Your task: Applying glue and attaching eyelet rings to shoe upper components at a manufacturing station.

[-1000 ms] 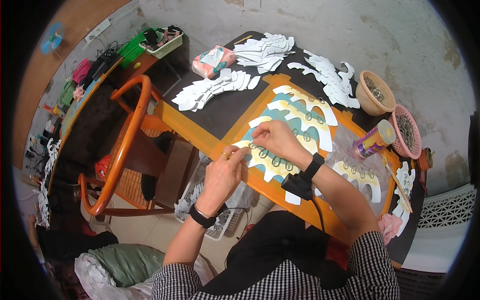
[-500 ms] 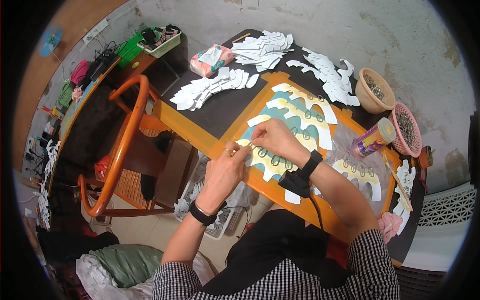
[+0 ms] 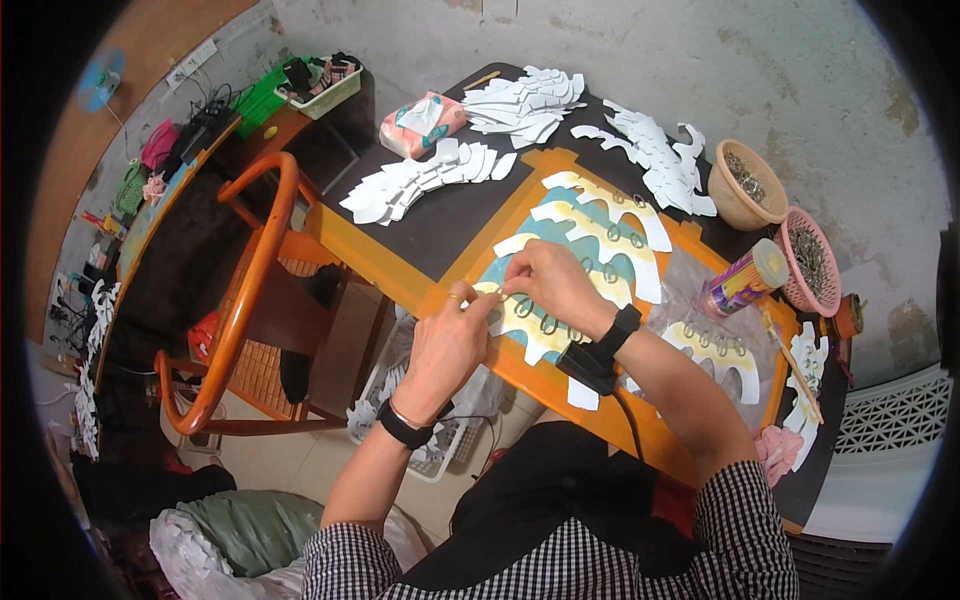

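Note:
Both hands meet at the left end of a scalloped white cutout [image 3: 545, 338] smeared with yellow, nearest me on a teal mat [image 3: 588, 216]. My left hand [image 3: 450, 345], wearing a ring, is closed with thumb and forefinger at that end of the cutout. My right hand [image 3: 552, 285] pinches just beside it, its fingertips at a small metal loop [image 3: 506, 297] partly hidden by the fingers. More metal loops [image 3: 548, 325] lie in a row along the same cutout. Farther back, similar yellow-smeared cutouts [image 3: 590, 222] carry loops at their right parts.
Orange tape [image 3: 380, 272] borders the mat. Piles of white cutouts [image 3: 425, 180] and a tissue pack [image 3: 422, 122] lie behind. At right stand a can [image 3: 748, 278], a tan bowl [image 3: 742, 208] and a pink basket [image 3: 812, 262] of metal pieces. A wooden chair [image 3: 240, 310] is at left.
Very little differs. My right hand's fingertips have come slightly lower, close against the left fingertips, while the cutouts stay in place.

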Demonstrator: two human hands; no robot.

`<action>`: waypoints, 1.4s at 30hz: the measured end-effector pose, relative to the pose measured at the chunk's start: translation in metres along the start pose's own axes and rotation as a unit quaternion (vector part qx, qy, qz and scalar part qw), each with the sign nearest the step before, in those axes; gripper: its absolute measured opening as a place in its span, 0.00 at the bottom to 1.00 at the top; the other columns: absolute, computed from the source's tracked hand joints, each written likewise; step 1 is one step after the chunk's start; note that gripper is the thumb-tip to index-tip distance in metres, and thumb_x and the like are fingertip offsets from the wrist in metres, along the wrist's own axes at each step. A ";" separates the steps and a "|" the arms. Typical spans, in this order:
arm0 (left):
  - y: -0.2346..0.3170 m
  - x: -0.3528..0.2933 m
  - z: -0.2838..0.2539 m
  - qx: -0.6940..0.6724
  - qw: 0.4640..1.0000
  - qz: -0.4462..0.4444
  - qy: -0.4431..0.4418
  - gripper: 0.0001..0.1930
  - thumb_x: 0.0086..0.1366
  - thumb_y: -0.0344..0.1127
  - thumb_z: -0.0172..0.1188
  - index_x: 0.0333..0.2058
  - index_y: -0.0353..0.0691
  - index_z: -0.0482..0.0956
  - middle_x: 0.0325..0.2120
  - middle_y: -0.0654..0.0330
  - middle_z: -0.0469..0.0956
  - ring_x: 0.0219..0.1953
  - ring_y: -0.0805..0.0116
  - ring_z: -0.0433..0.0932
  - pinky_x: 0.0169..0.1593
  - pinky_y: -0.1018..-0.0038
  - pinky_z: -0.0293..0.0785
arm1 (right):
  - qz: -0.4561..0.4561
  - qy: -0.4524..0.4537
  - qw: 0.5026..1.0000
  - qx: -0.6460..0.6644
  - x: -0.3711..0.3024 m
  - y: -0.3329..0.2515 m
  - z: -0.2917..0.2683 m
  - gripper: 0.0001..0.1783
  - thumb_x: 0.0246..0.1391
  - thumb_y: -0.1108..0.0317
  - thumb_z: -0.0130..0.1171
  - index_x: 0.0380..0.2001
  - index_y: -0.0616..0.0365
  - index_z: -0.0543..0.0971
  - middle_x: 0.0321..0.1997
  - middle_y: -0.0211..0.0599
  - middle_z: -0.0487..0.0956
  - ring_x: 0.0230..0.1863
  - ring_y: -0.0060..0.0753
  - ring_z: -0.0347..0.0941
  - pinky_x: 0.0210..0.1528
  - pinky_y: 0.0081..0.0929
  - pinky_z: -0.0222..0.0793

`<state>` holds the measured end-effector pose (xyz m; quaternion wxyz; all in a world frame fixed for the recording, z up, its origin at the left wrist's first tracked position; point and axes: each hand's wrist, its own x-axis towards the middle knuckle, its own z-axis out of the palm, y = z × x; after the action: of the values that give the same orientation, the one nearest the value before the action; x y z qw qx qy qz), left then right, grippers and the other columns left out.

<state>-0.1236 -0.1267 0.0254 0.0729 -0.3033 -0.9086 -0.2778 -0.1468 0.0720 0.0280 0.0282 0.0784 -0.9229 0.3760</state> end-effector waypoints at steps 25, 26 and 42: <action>0.023 0.036 0.001 -0.747 0.607 -0.231 -0.142 0.20 0.75 0.40 0.47 0.58 0.31 0.69 0.30 0.67 0.70 0.20 0.85 0.57 0.18 0.88 0.50 | 0.086 -0.019 0.941 0.327 -0.027 -0.024 -0.037 0.09 0.51 0.69 0.64 0.32 0.66 0.82 0.26 0.31 0.81 0.24 0.15 0.71 0.26 0.17 0.65; 0.022 0.037 0.003 -0.746 0.608 -0.230 -0.143 0.20 0.75 0.40 0.47 0.58 0.31 0.69 0.30 0.67 0.70 0.20 0.85 0.57 0.18 0.88 0.50 | 0.119 -0.022 0.938 0.325 -0.027 -0.025 -0.046 0.09 0.51 0.69 0.64 0.32 0.65 0.82 0.27 0.30 0.81 0.24 0.14 0.71 0.26 0.16 0.65; -0.005 0.051 0.004 -0.458 0.875 -0.156 -0.024 0.13 0.69 0.30 0.49 0.46 0.36 0.80 0.35 0.64 0.77 0.21 0.81 0.67 0.23 0.83 0.63 | 0.146 0.085 0.970 0.175 -0.007 0.054 -0.066 0.07 0.49 0.70 0.64 0.30 0.63 0.82 0.26 0.33 0.81 0.26 0.19 0.76 0.28 0.20 0.71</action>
<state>-0.1673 -0.1016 0.0350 -0.1400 -0.1636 -0.7167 -0.6633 -0.1495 0.1568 0.0375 0.0369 -0.0857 -0.8383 0.5372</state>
